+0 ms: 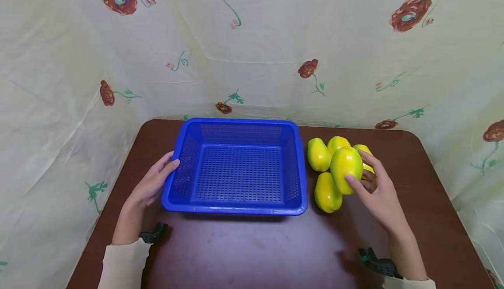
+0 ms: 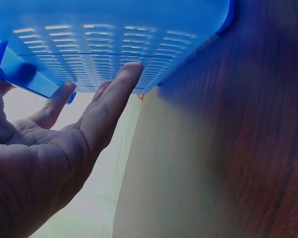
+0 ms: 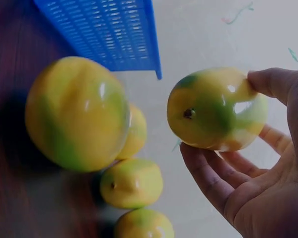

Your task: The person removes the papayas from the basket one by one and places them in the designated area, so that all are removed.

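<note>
A blue plastic basket (image 1: 238, 210) with slotted walls stands in the middle of the table. My left hand (image 1: 155, 179) holds its left side, the thumb over the rim and the fingers against the outer wall. In the left wrist view, the fingers (image 2: 109, 109) touch the slotted wall (image 2: 97, 39). To the right of the basket, my right hand (image 1: 378, 188) grips a shiny yellow-green mango (image 1: 345, 168) between thumb and fingers. The right wrist view shows this held mango (image 3: 213, 111) raised off the table, apart from the others.
Several more mangoes lie clustered beneath the held one, including one at the front (image 1: 328, 195) and one by the basket (image 1: 318, 154). The brown table (image 1: 252, 254) has rounded back corners. A flowered cloth (image 1: 260, 61) hangs behind it and at both sides.
</note>
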Action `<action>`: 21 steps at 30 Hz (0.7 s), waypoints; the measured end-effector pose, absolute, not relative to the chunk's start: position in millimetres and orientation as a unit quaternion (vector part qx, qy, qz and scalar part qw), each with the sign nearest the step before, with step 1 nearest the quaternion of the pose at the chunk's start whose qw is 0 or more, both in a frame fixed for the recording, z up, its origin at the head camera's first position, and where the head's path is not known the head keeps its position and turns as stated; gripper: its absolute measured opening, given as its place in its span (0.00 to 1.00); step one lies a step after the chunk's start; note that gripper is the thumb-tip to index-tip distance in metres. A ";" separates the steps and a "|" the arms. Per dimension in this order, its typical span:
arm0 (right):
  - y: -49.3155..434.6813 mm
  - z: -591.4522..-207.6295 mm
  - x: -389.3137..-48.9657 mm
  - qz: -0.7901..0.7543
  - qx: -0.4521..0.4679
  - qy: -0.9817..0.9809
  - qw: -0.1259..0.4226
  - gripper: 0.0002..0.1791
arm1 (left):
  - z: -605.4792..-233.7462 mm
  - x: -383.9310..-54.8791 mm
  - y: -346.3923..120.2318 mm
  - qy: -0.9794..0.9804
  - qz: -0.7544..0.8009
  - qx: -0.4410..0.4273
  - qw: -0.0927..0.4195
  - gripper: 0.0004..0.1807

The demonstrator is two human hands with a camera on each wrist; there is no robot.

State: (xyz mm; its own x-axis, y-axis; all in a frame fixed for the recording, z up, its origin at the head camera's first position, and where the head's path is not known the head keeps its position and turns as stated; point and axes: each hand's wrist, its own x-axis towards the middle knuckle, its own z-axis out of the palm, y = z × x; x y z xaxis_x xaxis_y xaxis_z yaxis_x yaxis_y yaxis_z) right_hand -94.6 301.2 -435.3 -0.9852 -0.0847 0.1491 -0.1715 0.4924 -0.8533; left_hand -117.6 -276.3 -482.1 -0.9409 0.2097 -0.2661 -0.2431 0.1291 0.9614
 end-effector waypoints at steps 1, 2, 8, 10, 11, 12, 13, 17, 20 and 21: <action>302.7 -436.4 -93.8 0.496 0.071 -0.865 0.041 0.41 | -482.3 -117.3 -276.2 0.733 0.658 -0.012 0.171 0.33; 304.3 -437.5 -92.9 0.492 0.068 -0.867 0.040 0.41 | -482.5 -117.1 -276.0 0.734 0.657 -0.014 0.171 0.33; 314.2 -443.1 -90.3 0.479 0.067 -0.874 0.048 0.41 | -483.8 -118.0 -273.9 0.729 0.663 -0.016 0.169 0.34; 317.6 -446.3 -88.7 0.475 0.068 -0.876 0.052 0.41 | -484.6 -117.4 -273.9 0.728 0.664 -0.018 0.169 0.34; 319.6 -448.1 -87.5 0.473 0.066 -0.877 0.055 0.41 | -485.0 -117.1 -273.8 0.728 0.664 -0.020 0.169 0.34; 321.8 -449.6 -86.2 0.470 0.063 -0.879 0.057 0.41 | -485.3 -117.2 -273.4 0.729 0.663 -0.020 0.168 0.35; 324.5 -451.4 -85.1 0.467 0.060 -0.880 0.061 0.41 | -485.5 -117.5 -273.0 0.729 0.664 -0.019 0.169 0.34; 333.8 -456.5 -81.1 0.456 0.044 -0.886 0.065 0.40 | -484.9 -120.0 -270.9 0.730 0.662 -0.016 0.167 0.35; 336.9 -461.7 -79.2 0.447 0.032 -0.892 0.056 0.39 | -483.3 -120.3 -271.6 0.730 0.663 -0.018 0.167 0.35; 337.4 -463.9 -78.6 0.443 0.027 -0.895 0.052 0.39 | -482.7 -120.1 -272.1 0.731 0.662 -0.019 0.168 0.36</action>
